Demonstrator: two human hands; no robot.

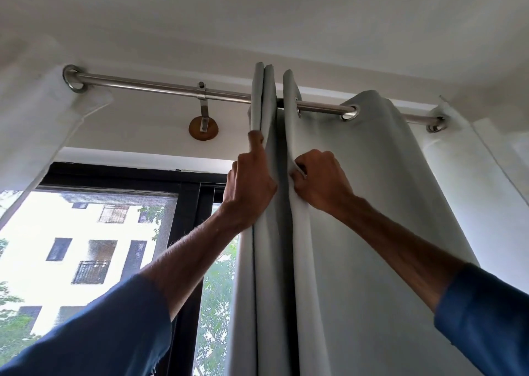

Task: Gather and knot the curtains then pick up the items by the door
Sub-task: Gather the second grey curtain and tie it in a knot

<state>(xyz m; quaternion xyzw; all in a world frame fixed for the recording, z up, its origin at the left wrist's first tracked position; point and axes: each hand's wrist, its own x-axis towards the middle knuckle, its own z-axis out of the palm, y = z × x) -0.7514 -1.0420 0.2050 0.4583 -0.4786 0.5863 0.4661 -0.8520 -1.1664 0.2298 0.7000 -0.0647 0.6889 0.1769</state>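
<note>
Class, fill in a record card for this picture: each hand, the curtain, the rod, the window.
left hand: grips the leftmost fold of the curtain, one digit pointing up
right hand: pinches the next fold, fingers curled
curtain: grey, bunched towards the right of the rod, not knotted
rod: metal, held by a bracket
window: dark frame, building and trees outside

The curtain [357,203] runs off the bottom edge, so hem & lower folds aren't visible. On my left hand [249,186] all fingers but one wrap behind the fold, out of sight. Right hand [320,181]: fingertips buried in the pleat. The rod [160,86] is hidden where the folds bunch over it. Both sleeves [100,332] are cut off at the bottom corners. The sheer [31,123] at left is cut by the edge. The bldg [86,232] outside is washed out, no fine detail.
</note>
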